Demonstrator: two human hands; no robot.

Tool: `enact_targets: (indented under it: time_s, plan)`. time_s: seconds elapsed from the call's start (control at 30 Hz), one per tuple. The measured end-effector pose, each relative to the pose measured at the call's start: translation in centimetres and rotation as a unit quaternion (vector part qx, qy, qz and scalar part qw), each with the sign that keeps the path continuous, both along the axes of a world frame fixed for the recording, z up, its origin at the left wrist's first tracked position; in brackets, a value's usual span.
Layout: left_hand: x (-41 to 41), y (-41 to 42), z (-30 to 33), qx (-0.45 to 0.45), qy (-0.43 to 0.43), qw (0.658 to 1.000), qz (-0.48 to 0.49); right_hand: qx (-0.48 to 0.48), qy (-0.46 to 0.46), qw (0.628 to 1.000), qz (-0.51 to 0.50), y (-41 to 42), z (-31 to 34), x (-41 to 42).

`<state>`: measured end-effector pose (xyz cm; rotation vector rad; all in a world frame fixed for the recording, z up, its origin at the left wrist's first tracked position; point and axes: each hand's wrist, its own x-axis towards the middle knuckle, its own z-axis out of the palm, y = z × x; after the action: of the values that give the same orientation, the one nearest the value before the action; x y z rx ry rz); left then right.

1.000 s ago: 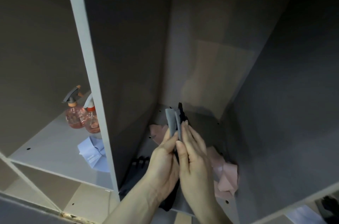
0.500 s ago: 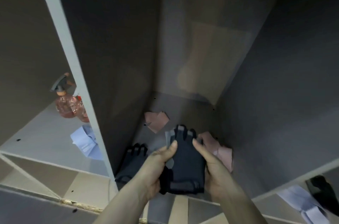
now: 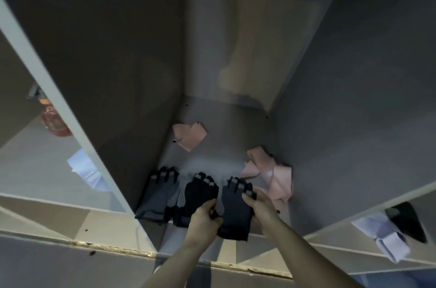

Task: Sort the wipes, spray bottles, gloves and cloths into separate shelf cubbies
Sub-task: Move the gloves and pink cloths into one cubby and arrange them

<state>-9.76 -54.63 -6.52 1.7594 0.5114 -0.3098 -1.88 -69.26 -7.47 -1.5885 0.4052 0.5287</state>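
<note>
I have a dark glove in each hand, low at the near edge of the middle cubby [image 3: 226, 127]. My left hand [image 3: 204, 218] pinches the middle glove [image 3: 195, 195] along its right edge, thumb and fingers curled on the fabric. My right hand [image 3: 257, 205] grips the right glove [image 3: 233, 207] from its right side, fingers folded over the knuckle part. A third glove [image 3: 158, 195], greyer, lies flat at the left, touching the divider wall. All three point their fingers toward the far wall.

These will handle as light, limp cloth, I judge: no stiffness, so they droop wherever I do not support them, and the near cuff of the right one already hangs over the shelf edge. They are not slippery and not fragile. The best hold is at the cuff or flat across the palm; taken by a fingertip, a glove would swing and fold.

Two pink cloths share this cubby: one [image 3: 188, 135] far and left, one [image 3: 273, 176] crumpled against the right wall, just beside my right hand. They look just as soft, and should go elsewhere. A spray bottle [image 3: 55, 120] and a pale wipe [image 3: 87, 172] sit in the left cubby; another wipe [image 3: 387, 238] and a dark item lie in the right one.
</note>
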Motion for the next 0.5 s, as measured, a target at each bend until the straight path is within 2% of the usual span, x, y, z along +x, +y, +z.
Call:
enact_targets:
  time_s: [0.1, 0.17, 0.23, 0.3, 0.33, 0.4, 0.43, 0.5]
  plan:
    - [-0.1, -0.4, -0.4, 0.117, -0.067, 0.99, -0.03, -0.062, -0.031, 0.997, 0.036, -0.5, -0.9, 1.0]
    - [-0.8, -0.4, -0.4, 0.207, -0.105, 0.972, -0.04, -0.095, -0.051, 0.994, 0.036, -0.9, -1.3, 1.7]
    - [-1.5, 0.1, -0.5, 0.302, -0.165, 0.936, -0.07, -0.123, -0.076, 0.988, 0.063, -1.0, -1.7, 2.2]
    - [-1.8, 0.7, -1.1, 0.391, -0.237, 0.878, -0.14, -0.153, -0.11, 0.977, 0.102, -0.9, -1.9, 2.4]
    - [-1.8, 1.0, -1.6, 0.45, -0.231, 0.838, -0.204, -0.168, -0.124, 0.97, 0.123, -0.8, -1.9, 2.3]
    - [-1.3, 1.2, -2.6, 0.511, -0.132, 0.771, -0.357, -0.172, -0.142, 0.965, 0.141, -0.7, -1.9, 2.2]
    - [-1.1, 1.1, -3.3, 0.51, -0.1, 0.755, -0.401, -0.161, -0.144, 0.967, 0.136, -0.6, -1.9, 2.2]
    - [-0.7, 0.7, -4.4, 0.514, -0.097, 0.758, -0.389, -0.145, -0.14, 0.972, 0.12, -0.4, -1.8, 2.3]
